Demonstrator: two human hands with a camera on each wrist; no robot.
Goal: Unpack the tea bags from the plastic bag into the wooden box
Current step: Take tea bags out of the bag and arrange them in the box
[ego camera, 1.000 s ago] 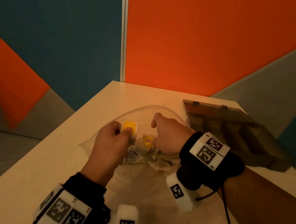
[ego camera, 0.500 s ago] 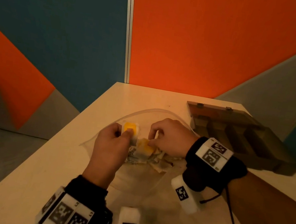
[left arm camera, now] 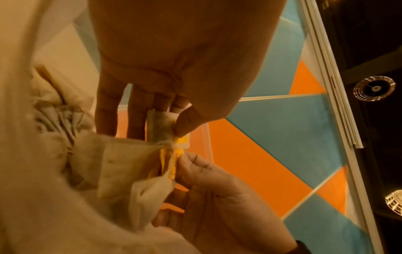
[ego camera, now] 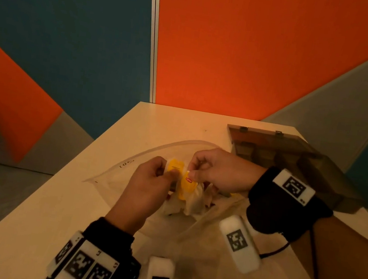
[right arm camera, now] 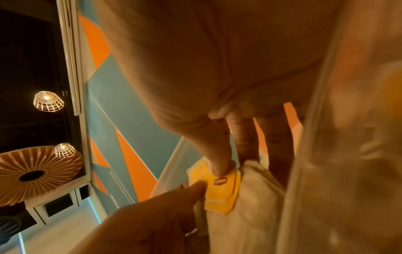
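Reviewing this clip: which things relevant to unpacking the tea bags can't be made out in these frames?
- Wooden box compartments: head view, dark and partly behind the right hand and wrist; contents unreadable.
- Tea bags left in the plastic bag: a crumpled heap under both hands; count unclear.
- Whether the two yellow tags are tangled: left hand and blur hide the strings.

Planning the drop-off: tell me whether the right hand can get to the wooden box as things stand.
Probably yes. The wooden box lies open just beyond the right hand, nothing between them; but that hand is pinching a tea bag tag.
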